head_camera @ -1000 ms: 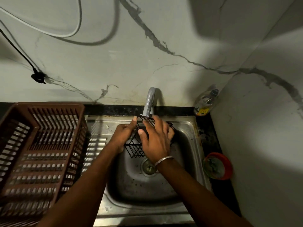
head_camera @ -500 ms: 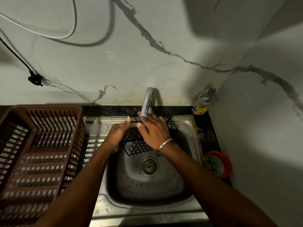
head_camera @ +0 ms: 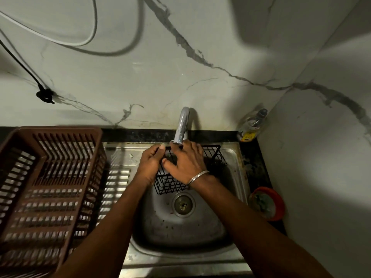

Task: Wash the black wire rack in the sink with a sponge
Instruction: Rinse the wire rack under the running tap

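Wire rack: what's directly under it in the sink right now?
Under the black wire rack, held by the left hand and right hand, lie the bare steel sink and its drain. The hands hide the rack's middle; no sponge shows.

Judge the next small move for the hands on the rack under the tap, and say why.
Probably rub the right hand along the black wire rack toward its right end. The left hand steadies the left side under the tap, over the sink. No sponge is visible; it may be hidden under the right palm.
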